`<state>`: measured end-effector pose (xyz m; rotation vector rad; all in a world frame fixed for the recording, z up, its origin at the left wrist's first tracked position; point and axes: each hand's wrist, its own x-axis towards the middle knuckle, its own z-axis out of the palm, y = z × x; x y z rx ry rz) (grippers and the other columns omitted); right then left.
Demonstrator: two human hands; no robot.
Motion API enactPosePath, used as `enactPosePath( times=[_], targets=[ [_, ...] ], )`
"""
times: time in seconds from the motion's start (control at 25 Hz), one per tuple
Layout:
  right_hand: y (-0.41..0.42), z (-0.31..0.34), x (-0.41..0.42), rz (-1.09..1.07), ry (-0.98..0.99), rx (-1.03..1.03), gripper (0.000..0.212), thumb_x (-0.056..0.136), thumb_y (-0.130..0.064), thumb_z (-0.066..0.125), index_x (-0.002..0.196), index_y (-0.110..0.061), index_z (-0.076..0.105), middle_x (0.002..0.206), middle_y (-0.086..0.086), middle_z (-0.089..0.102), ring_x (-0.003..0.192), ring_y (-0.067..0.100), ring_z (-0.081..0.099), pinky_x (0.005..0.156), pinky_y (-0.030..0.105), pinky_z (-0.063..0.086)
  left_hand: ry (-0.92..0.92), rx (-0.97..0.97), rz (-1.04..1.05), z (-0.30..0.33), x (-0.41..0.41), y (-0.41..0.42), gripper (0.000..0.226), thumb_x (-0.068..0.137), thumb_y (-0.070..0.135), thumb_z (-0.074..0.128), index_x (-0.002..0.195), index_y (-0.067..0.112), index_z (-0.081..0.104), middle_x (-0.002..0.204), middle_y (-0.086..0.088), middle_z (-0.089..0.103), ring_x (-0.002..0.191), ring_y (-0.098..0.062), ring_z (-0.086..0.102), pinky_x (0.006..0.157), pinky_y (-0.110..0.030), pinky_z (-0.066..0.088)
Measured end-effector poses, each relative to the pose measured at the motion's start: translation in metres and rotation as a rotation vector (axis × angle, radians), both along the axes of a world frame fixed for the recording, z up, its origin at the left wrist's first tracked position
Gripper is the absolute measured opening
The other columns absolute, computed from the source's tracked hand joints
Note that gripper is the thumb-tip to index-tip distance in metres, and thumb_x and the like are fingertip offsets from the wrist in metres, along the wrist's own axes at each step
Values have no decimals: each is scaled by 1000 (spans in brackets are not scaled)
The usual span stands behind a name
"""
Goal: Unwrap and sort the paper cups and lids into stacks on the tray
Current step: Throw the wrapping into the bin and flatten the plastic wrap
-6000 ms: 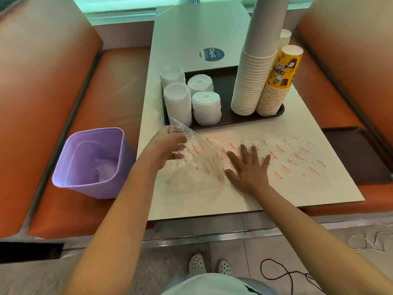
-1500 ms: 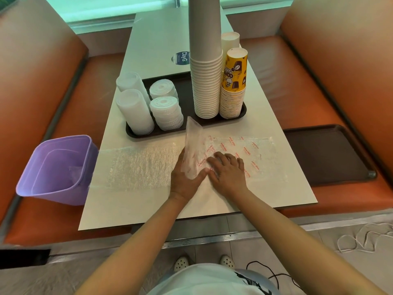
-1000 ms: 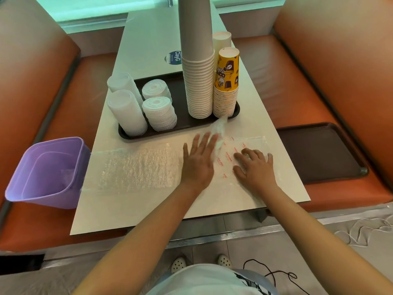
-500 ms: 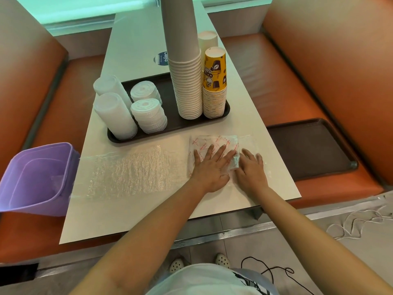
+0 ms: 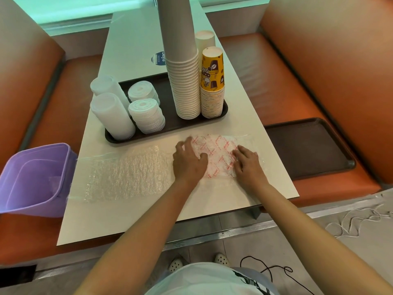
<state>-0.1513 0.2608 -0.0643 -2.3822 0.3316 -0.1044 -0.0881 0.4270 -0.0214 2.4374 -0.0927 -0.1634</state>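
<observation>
While both hands press flat, fingers straight, gripping nothing, wrapper folding proceeds.
Left hand (image 5: 188, 161) and right hand (image 5: 246, 163) could let the slick folded wrapper (image 5: 214, 154) spring open.

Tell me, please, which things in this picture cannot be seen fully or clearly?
- tall white cup stack: top cut off by upper edge, head view.
- rear cup stack: lower part hidden by the yellow cup stack.
- printed wrapper: red text too small; partly under left hand and right hand.

Head view looks steeply down at table (image 5: 244, 116).
</observation>
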Motion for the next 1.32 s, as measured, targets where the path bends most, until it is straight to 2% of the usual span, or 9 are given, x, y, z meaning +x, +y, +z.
enactPosePath(
  times=[0.2,0.44,0.56,0.68,0.76,0.92,1.04,1.16,1.32],
  targets=[
    [2,-1,-1,-1,29,-53,42,96,-10,47,138,-7,46,151,11,33,138,24,24,117,37,16,413,-275,180,11,15,4,64,84,12,63,141,11,34,132,-12,51,115,-27,53,82,-27,44],
    [0,46,24,-35,-184,-158,63,85,-24,68,140,-14,40,151,8,32,136,28,31,113,46,30,124,-155,-42,38,29,21,23,87,6,51,109,5,61,101,-9,62,86,-19,52,71,-22,38],
    [9,91,49,51,-77,81,86,79,-21,76,149,-25,24,152,0,32,137,19,32,112,41,29,-105,-5,-273,66,34,29,20,87,7,52,105,5,63,96,-10,65,83,-24,57,67,-25,39],
    [13,116,68,103,13,275,58,81,-11,72,135,-17,51,127,4,59,111,17,56,93,24,49,-159,-46,-372,92,39,38,33,83,9,65,115,17,63,101,-3,67,88,-15,61,77,-29,51],
    [18,117,71,95,-110,405,29,83,-4,68,112,-8,66,103,6,67,83,8,61,71,9,47,-86,-260,-351,100,41,52,49,77,10,74,120,27,59,104,4,66,95,-7,61,83,-21,52],
    [23,108,70,30,-321,673,20,81,4,68,89,-15,67,84,-1,67,75,4,64,75,21,52,-51,-465,-241,73,36,77,57,72,9,79,114,38,56,103,19,62,94,4,58,82,-10,47],
    [30,85,61,140,-450,509,18,72,-4,78,83,-15,68,88,3,67,83,7,63,77,23,50,-359,-444,-166,43,38,85,27,72,6,75,92,23,71,91,9,67,86,0,63,83,-21,46],
    [34,37,42,433,-403,195,24,60,7,82,78,-6,72,92,6,68,88,14,65,81,28,51,-611,-270,-428,5,36,101,7,73,6,64,76,12,67,87,-6,70,98,-21,63,88,-35,49],
    [33,2,28,564,-89,-21,31,61,12,71,86,-6,74,99,7,70,96,20,65,87,14,45,-341,35,-651,-34,20,121,24,68,-14,64,85,3,70,92,-9,71,87,-26,69,73,-38,57]
  ],
)
